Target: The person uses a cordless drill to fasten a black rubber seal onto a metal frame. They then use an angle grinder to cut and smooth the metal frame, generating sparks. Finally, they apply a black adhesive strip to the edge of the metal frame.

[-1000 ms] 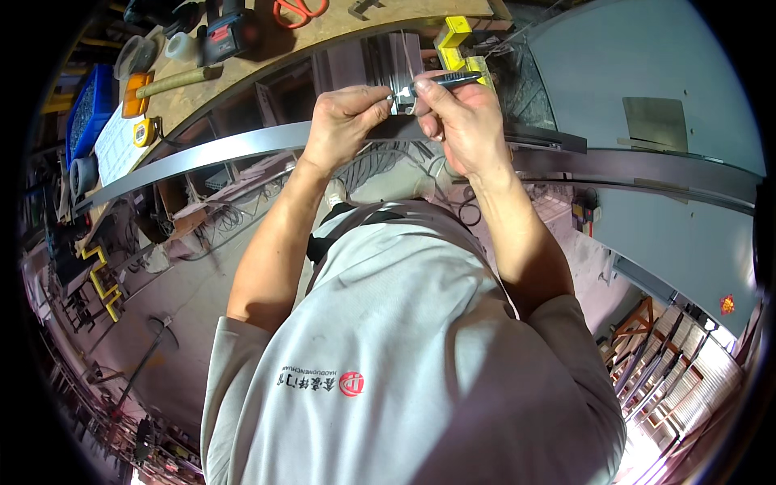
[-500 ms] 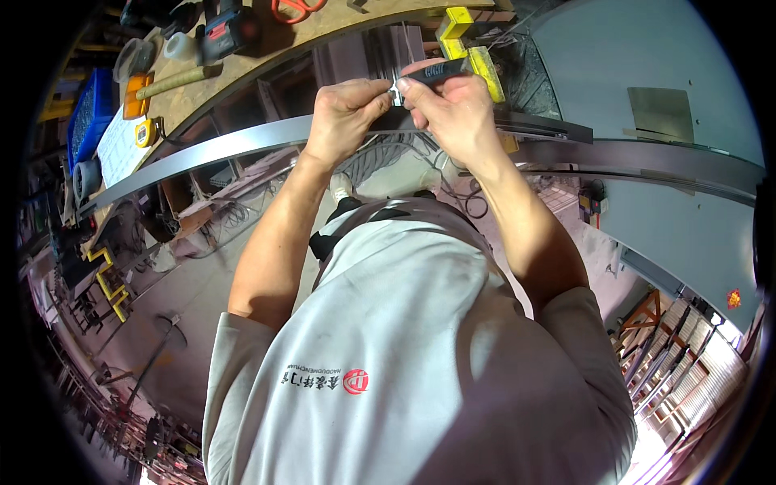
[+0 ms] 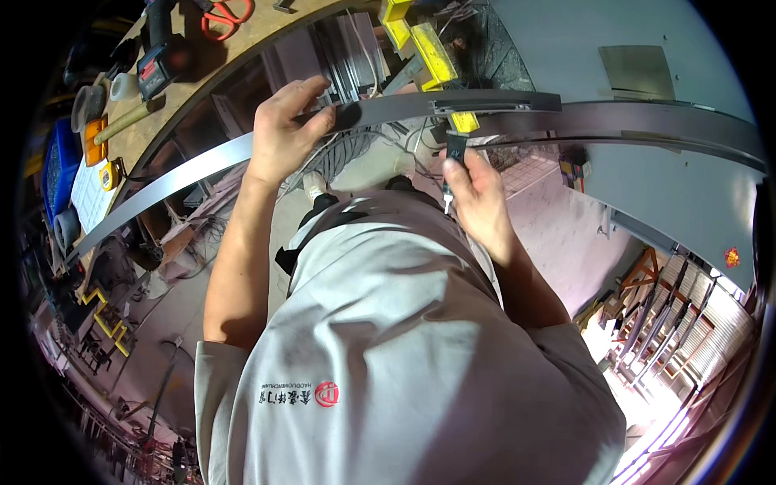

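Note:
My left hand is over a long grey metal profile, its thumb apart from its bent fingers and nothing visible between them. Whether the fingertips touch the profile cannot be made out. My right hand, lower and to the right, is closed round a slim black tool with a pale, narrow tip. That tip points down toward my body, and the tool is on the near side of the profile. The exact kind of tool does not show.
At the upper left, a workbench bears a cordless power tool, red-handled scissors, a wooden-handled hammer and a tape measure. Yellow bars stand beyond the profile. A grey panel surface lies at the right.
My hands have come apart. The right moved down and right with the black tool, whose tip now points toward me. The left moved a little left, and the view has shifted.

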`<state>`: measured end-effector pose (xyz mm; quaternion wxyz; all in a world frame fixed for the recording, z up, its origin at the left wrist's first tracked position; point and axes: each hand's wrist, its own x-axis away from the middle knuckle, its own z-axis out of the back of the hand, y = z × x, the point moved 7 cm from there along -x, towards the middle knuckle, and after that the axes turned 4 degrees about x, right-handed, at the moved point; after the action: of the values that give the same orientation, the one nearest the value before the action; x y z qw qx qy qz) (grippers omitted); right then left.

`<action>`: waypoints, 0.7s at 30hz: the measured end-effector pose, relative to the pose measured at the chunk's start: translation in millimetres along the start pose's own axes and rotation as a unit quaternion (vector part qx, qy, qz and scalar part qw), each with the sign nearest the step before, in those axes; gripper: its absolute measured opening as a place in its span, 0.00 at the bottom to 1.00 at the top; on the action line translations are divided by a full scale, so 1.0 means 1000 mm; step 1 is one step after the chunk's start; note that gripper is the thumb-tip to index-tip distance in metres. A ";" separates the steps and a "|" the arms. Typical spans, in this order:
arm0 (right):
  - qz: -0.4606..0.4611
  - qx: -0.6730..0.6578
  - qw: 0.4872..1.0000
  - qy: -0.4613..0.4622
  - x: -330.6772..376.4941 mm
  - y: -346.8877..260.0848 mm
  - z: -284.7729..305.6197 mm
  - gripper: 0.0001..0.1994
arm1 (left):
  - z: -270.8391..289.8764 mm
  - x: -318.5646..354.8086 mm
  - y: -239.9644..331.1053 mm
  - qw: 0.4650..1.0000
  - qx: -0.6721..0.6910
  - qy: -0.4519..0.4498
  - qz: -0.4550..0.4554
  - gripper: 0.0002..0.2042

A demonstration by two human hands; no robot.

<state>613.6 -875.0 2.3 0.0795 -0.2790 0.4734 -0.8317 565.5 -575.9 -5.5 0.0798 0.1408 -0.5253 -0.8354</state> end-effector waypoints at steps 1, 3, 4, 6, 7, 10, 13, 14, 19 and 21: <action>0.001 0.023 1.000 0.010 -0.005 0.005 0.002 0.13 | -0.004 0.000 0.007 0.999 -0.029 -0.014 -0.007 0.22; -0.001 -0.034 0.999 0.001 -0.016 0.013 0.002 0.13 | -0.014 -0.004 0.019 0.990 -0.123 -0.049 -0.049 0.25; -0.002 -0.063 0.998 -0.003 -0.022 0.017 0.001 0.13 | -0.021 -0.005 0.023 0.981 -0.169 -0.066 -0.070 0.26; 0.002 -0.076 0.997 -0.007 -0.032 0.023 0.003 0.16 | -0.030 -0.008 0.028 0.964 -0.237 -0.072 -0.101 0.26; -0.004 -0.088 0.996 -0.013 -0.037 0.025 0.004 0.16 | -0.034 -0.009 0.027 0.956 -0.264 -0.086 -0.095 0.25; -0.039 -0.096 0.994 -0.041 -0.040 0.026 0.009 0.20 | -0.041 -0.010 0.026 0.942 -0.307 -0.108 -0.079 0.24; 0.014 -0.111 0.992 -0.055 -0.048 0.025 0.008 0.20 | -0.044 -0.010 0.027 0.937 -0.322 -0.111 -0.071 0.23; 0.016 -0.107 0.992 -0.063 -0.050 0.023 0.008 0.20 | -0.044 -0.009 0.025 0.937 -0.324 -0.110 -0.069 0.23; 0.001 -0.132 0.987 -0.087 -0.056 0.020 0.001 0.20 | -0.045 -0.011 0.026 0.937 -0.326 -0.112 -0.059 0.23; -0.016 -0.159 0.983 -0.097 -0.057 0.019 -0.001 0.19 | -0.045 -0.011 0.026 0.936 -0.327 -0.116 -0.054 0.25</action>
<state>658.3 -861.9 -36.0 0.0664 -0.3745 0.5848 -0.7165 589.6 -623.1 0.9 0.0146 0.0373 -0.2203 -0.9746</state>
